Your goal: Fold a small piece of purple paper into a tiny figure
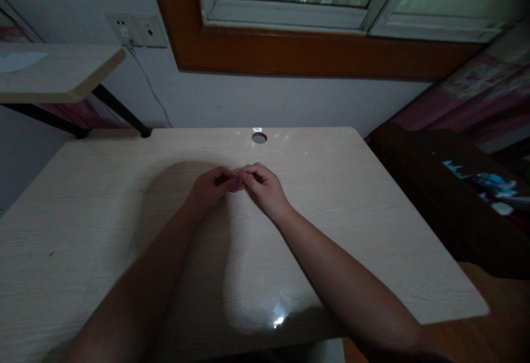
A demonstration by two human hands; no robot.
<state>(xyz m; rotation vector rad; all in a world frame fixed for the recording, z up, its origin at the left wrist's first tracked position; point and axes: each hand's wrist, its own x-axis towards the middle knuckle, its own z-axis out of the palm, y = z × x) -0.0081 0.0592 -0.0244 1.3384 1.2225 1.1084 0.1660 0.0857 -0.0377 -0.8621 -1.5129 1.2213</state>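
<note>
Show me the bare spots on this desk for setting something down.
The desk is bare left of the left hand, out to its left edge, and right of the right hand, out to its right edge. A narrower strip lies between the hands and the cable hole. Only the middle is crowded, where both hands meet.

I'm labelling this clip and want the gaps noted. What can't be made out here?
Head view:
1. Anything between left hand and right hand: covered by curled fingers, tiny, dim.
2. Cable: its lower end passes behind the desk.
3. Dark furniture at right: too dim, cut by the edge.
</note>
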